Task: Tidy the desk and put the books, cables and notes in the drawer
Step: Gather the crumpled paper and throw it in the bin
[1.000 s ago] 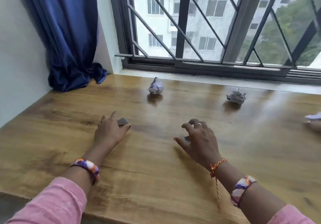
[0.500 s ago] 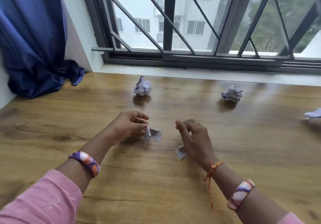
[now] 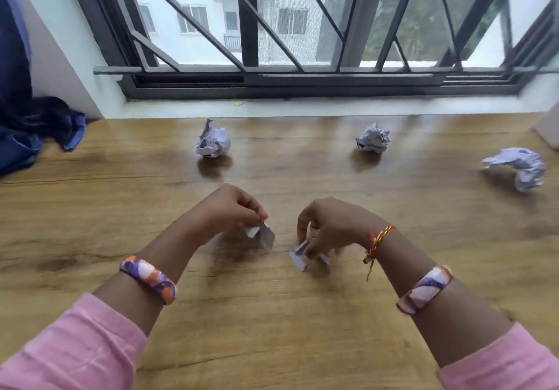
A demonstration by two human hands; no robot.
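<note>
fingers [image 3: 261, 215] pinching paper scrap [image 3: 262, 234], pointing down-right

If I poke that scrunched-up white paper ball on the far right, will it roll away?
The crumpled white paper ball on the far right probably weighs little, so it should skid on the glossy wooden desk. Its lopsided, half-opened shape suggests wobbling, not rolling.

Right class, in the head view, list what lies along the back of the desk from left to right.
Blue curtain → left paper ball → middle paper ball → right paper ball.
</note>
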